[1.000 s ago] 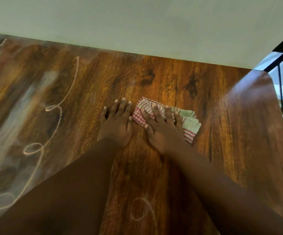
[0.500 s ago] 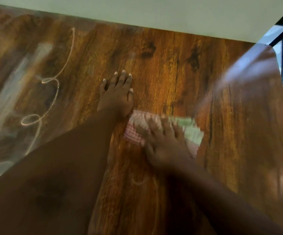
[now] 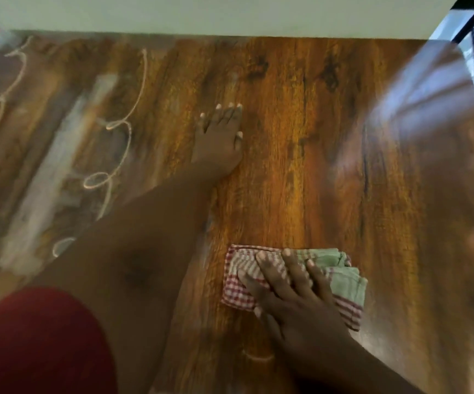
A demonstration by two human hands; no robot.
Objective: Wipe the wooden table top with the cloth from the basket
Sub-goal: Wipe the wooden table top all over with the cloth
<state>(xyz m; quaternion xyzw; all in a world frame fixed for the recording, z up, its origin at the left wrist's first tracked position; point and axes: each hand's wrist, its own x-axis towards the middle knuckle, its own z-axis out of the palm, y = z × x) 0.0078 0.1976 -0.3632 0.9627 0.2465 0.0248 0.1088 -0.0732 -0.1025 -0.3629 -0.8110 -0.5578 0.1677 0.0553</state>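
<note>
The right hand (image 3: 292, 291) lies flat on the folded cloth (image 3: 341, 275), fingers straight and spread, pressing it against the tabletop (image 3: 301, 166). The cloth sits under and just ahead of this hand, near the person's body. The left hand (image 3: 220, 135) rests palm down on bare wood, well ahead of the right hand, fingers extended and holding nothing; it appears to serve as a brace.

Procedure for the wipe stroke, as judged from this position:
1. Keep the right palm and all fingers flat so that pressure spreads across the whole fold.
2. Run strokes along the grain and overlap each pass.
3. Keep the fold intact; a loose corner would likely drag and smear.
4. Shift the left hand aside before the cloth reaches it.

White looping marks (image 3: 122, 126) and a pale streak (image 3: 59, 166) lie to the left of the left hand; this zone appears not yet wiped. A faint mark (image 3: 258, 357) sits just behind the right hand.

The tabletop is glossy, dark-grained wood with knots. Glare (image 3: 417, 89) covers the area far to the right of both hands. A pale wall (image 3: 230, 12) borders the far edge. A red sleeve (image 3: 36, 345) shows behind the left forearm.
</note>
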